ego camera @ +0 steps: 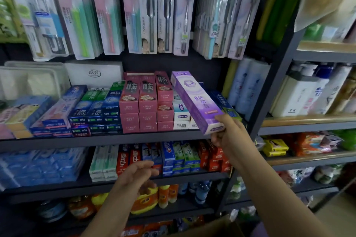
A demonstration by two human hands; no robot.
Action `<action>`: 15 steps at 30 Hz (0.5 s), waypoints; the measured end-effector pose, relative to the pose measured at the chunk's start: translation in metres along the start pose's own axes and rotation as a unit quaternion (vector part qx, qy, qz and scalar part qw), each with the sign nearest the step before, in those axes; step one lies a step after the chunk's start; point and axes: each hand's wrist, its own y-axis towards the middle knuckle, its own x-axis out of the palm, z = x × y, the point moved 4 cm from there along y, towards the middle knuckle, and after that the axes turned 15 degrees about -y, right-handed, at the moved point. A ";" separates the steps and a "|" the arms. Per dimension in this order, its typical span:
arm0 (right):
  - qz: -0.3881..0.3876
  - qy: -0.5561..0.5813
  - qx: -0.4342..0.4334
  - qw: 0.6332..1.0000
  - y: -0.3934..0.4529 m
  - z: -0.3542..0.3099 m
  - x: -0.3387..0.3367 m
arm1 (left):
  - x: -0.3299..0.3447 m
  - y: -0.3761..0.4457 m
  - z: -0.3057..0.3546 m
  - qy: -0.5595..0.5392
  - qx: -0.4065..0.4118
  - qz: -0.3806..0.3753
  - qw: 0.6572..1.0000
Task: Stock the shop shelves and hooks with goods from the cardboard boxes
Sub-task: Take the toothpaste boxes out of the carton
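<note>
The right hand [228, 132] reaches up from the lower right of the frame, arm stretched toward the middle shelf [100, 139]. Its grip is clamped on the near end of a purple toothpaste box [195, 100], thumb on the box's top face and the other fingers curled beneath. The box slants up and to the left, its far end above the white boxes [181, 110] stacked at the right end of that shelf, beside the pink boxes [143, 102]. Whether it touches the stack below cannot be told.

The left hand [138, 174] hangs lower, in the centre bottom of the frame, in front of the second shelf. Its grip is apart, fingers loosely spread and slightly bent, holding nothing.

The middle shelf carries rows of stacked toothpaste cartons: blue and green boxes [96, 109] left of centre, pink ones in the centre, white ones to the right, and dark blue boxes [224, 103] just behind the purple box. The shelf below holds red boxes [127, 158] and more blue, green and white cartons. Toothbrush packs [150, 11] hang from hooks across the top of the frame. Bottles [300, 94] stand on the neighbouring rack at the right. At the bottom edge, right of centre, a corner of a cardboard box [215, 227] shows; its contents are out of sight.
</note>
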 end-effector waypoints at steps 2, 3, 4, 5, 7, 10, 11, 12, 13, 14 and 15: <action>0.018 -0.019 0.008 1.000 0.008 0.002 -0.003 | -0.003 0.002 0.017 0.065 0.051 0.009 0.997; 0.026 -0.034 0.013 0.999 0.016 0.002 -0.003 | -0.002 0.005 0.030 0.115 0.095 0.011 0.989; 0.030 -0.050 0.019 0.998 0.026 0.002 0.000 | 0.002 0.010 0.046 0.168 0.153 0.008 0.974; 0.033 -0.062 0.027 0.997 0.037 0.003 0.004 | 0.009 0.015 0.064 0.221 0.216 0.002 0.951; 0.035 -0.066 0.048 0.996 0.060 0.007 0.014 | 0.031 0.028 0.099 0.326 0.322 -0.012 0.889; 0.018 -0.048 0.082 0.995 0.085 0.016 0.030 | 0.068 0.062 0.136 0.471 0.381 -0.049 0.794; 0.013 -0.037 0.090 0.995 0.089 0.018 0.034 | 0.076 0.077 0.143 0.515 0.372 -0.064 0.770; 0.009 -0.024 0.095 0.995 0.093 0.021 0.037 | 0.082 0.092 0.147 0.555 0.349 -0.077 0.751; 0.008 -0.009 0.097 0.995 0.096 0.022 0.040 | 0.085 0.108 0.150 0.588 0.318 -0.086 0.739; 0.008 0.008 0.096 0.995 0.098 0.023 0.042 | 0.087 0.123 0.152 0.614 0.286 -0.093 0.729; 0.009 0.028 0.092 0.995 0.100 0.024 0.044 | 0.088 0.135 0.155 0.636 0.262 -0.099 0.719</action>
